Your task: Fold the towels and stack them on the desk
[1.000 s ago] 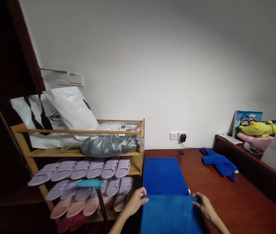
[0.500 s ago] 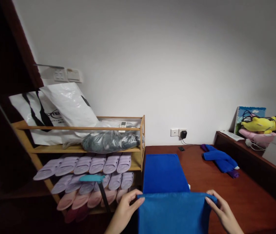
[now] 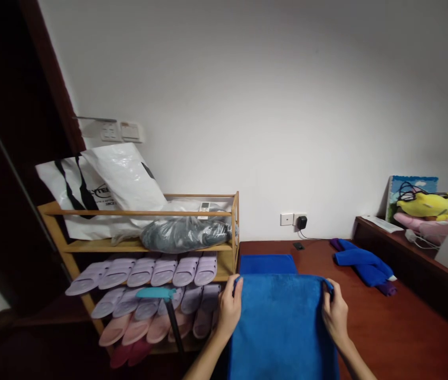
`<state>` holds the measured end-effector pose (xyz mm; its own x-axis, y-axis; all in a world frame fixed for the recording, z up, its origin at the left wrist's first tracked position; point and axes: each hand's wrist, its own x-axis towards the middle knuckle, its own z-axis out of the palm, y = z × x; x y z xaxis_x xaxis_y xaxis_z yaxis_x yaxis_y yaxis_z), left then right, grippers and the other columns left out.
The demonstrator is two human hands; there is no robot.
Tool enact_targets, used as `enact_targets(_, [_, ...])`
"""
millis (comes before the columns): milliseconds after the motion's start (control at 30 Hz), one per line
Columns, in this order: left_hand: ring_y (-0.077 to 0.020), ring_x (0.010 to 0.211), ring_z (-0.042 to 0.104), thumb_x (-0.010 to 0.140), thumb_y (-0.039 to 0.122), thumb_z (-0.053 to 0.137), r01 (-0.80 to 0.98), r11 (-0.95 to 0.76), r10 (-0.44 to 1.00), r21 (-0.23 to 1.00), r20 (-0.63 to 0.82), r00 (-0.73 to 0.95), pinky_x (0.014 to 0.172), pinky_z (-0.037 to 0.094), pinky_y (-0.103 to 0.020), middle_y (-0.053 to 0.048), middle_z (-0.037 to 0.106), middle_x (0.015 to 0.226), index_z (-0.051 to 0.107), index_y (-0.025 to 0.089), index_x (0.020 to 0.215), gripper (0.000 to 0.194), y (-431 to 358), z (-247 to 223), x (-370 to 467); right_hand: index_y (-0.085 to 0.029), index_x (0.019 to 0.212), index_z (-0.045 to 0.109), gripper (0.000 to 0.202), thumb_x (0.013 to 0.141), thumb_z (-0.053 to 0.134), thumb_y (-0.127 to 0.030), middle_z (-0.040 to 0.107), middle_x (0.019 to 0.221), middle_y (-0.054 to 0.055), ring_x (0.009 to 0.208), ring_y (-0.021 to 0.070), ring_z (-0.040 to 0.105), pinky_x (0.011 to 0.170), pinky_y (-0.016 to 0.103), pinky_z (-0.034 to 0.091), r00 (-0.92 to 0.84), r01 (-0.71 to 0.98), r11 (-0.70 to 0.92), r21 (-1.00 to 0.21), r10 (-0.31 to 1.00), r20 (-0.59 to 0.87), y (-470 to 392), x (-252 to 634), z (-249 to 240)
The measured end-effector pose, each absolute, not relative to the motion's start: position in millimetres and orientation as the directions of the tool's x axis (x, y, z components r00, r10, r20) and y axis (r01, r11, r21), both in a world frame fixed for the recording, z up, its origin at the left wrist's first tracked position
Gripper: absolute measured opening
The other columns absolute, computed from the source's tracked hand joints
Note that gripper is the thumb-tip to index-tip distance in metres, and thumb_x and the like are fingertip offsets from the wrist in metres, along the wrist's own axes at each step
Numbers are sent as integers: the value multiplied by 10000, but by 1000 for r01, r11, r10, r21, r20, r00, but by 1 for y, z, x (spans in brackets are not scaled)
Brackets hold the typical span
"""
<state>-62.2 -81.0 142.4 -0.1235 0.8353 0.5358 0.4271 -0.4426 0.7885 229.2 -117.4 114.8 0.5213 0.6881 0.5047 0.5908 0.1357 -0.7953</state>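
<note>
Between left hand [image 3: 230, 303] and right hand [image 3: 335, 311], blue cloth [image 3: 281, 322] hangs spread, both pinching its upper corners. Cloth partly blocks blue fabric [image 3: 267, 264] lying flat on desk [image 3: 385, 332]; blue-purple bundle [image 3: 366, 263] right, shoe rack [image 3: 226, 264] with slippers [image 3: 184, 270] left.
</note>
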Motion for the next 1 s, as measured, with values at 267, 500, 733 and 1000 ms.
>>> enact_targets(267, [-190, 773, 647, 898, 533, 286, 491, -369, 884, 789, 462, -79, 719, 482, -273, -47, 684, 839, 581, 208, 905, 439, -15, 103, -57, -223, 1054, 486, 436, 871, 248, -540, 663, 884, 81, 782, 227, 652, 683, 318, 483, 387, 658, 81, -749, 816, 428, -56, 230, 80])
enact_targets(500, [-222, 891, 667, 907, 417, 268, 647, -193, 939, 737, 330, -96, 754, 482, -284, -87, 711, 960, 603, 214, 976, 398, 23, 42, -53, -276, 1052, 520, 440, 881, 195, -518, 706, 911, 70, 774, 239, 671, 655, 333, 478, 371, 692, -111, -714, 903, 219, -24, 229, 39])
enact_targets(733, [-289, 949, 643, 874, 271, 362, 816, -45, 965, 577, 235, -113, 803, 465, -361, -169, 692, 1004, 628, 149, 1064, 348, 34, 4, -47, -222, 1166, 534, 412, 857, 298, -356, 572, 1259, 157, 919, 280, 661, 782, 404, 478, 305, 788, -174, -591, 944, 128, -11, 230, -5])
enact_targets(1000, [-285, 941, 639, 889, 357, 403, 835, 5, 970, 550, 199, -137, 829, 452, -367, -135, 699, 939, 637, 185, 1062, 338, 23, 0, -43, -227, 1181, 506, 439, 885, 188, -292, 586, 1200, 140, 888, 240, 661, 721, 356, 488, 236, 882, -171, -438, 967, 98, -22, 234, -15])
